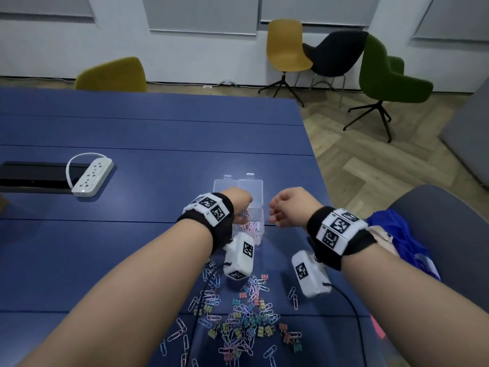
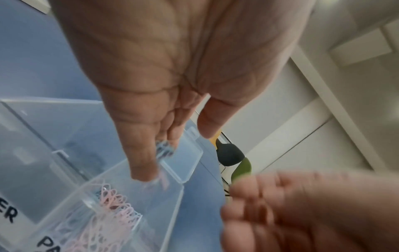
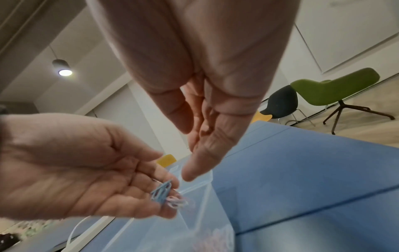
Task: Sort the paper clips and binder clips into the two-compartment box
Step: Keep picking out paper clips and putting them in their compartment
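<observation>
The left hand [image 1: 237,201] hangs over the clear plastic two-compartment box [image 1: 256,211] on the blue table [image 1: 132,234], its fingers [image 3: 138,191] loosely cupped around a small bunch of blue and pink paper clips [image 3: 164,194] that seem to be slipping from the fingertips, though blur makes this uncertain. Pink paper clips [image 2: 112,204] already lie in the right compartment. The right hand [image 1: 287,207] hovers just beside the box, fingers relaxed and holding nothing. A mixed pile of coloured paper clips and binder clips [image 1: 243,321] lies nearer the person.

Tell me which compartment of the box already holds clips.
The compartment nearer the right hand: pink paper clips lie in it, under the left hand; the other compartment looks bare.
</observation>
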Motion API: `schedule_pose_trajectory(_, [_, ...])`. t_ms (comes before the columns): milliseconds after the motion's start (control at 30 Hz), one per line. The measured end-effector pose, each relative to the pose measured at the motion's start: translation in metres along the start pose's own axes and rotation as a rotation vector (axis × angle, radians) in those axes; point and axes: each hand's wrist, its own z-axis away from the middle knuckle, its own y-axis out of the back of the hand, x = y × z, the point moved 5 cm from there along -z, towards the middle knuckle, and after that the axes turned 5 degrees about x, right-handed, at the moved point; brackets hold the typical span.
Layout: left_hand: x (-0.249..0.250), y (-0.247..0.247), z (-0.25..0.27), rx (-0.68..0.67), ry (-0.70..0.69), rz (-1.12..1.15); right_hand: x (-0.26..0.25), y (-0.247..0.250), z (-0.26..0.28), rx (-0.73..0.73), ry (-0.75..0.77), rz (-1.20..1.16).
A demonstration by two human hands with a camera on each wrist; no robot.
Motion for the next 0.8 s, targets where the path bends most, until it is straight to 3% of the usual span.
schedule_pose_trajectory(67, [-0.006,0.001,0.002,-0.026,0.1,0.195,0.016,0.01,0.013,0.016,0.006,0.01])
schedule_pose_trajectory(133, [-0.01,0.001,0.006,-0.065,0.117,0.267,0.038,0.019,0.024,0.04,0.033,0.191])
schedule_pose_trajectory(300, [-0.026,0.015,0.04,-0.048,-0.038,0.418,0.096,0.015,0.053,-0.136,-0.027,0.829])
schedule_pose_trajectory(400, [-0.063,0.018,0.051,-0.072,-0.139,0.157,0.118,0.002,0.071,-0.136,-0.036,1.004])
schedule_pose_trajectory(533, [-0.115,0.034,0.054,-0.061,-0.249,-0.706,0.128,-0.02,0.075,-0.091,0.056,1.08])
schedule_pose_trajectory(667, [-0.145,0.04,0.064,-0.03,-0.255,-0.762,0.125,-0.032,0.075,-0.078,0.107,1.101])
schedule_pose_trajectory(800, [-0.152,0.02,0.077,-0.06,-0.373,-0.751,0.116,-0.042,0.076,-0.185,0.156,1.184])
